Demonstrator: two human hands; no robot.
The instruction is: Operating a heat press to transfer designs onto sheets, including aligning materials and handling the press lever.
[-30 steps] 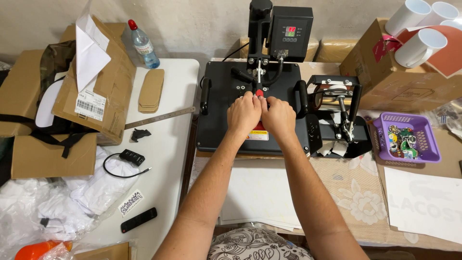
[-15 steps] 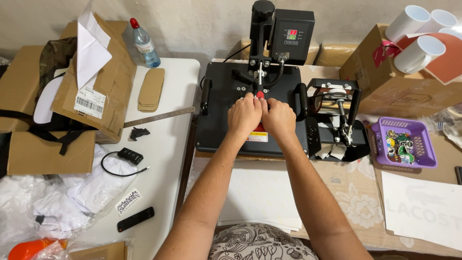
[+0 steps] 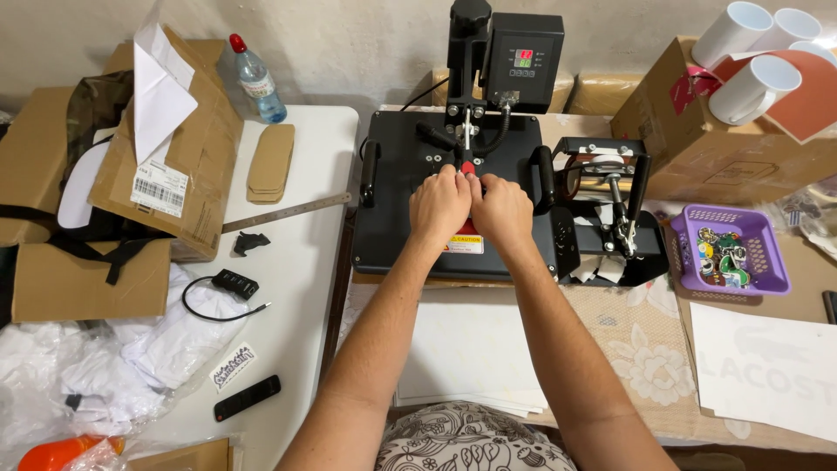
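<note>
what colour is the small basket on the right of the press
Purple; the basket shows clearly in the head view.

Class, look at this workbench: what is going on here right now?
A person stands at a black flat heat press machine and grips its red-tipped handle with both hands, the left hand and right hand side by side. The press looks closed. A purple plastic basket and white ceramic mugs sit to the right, and a steel ruler lies to the left.
</note>
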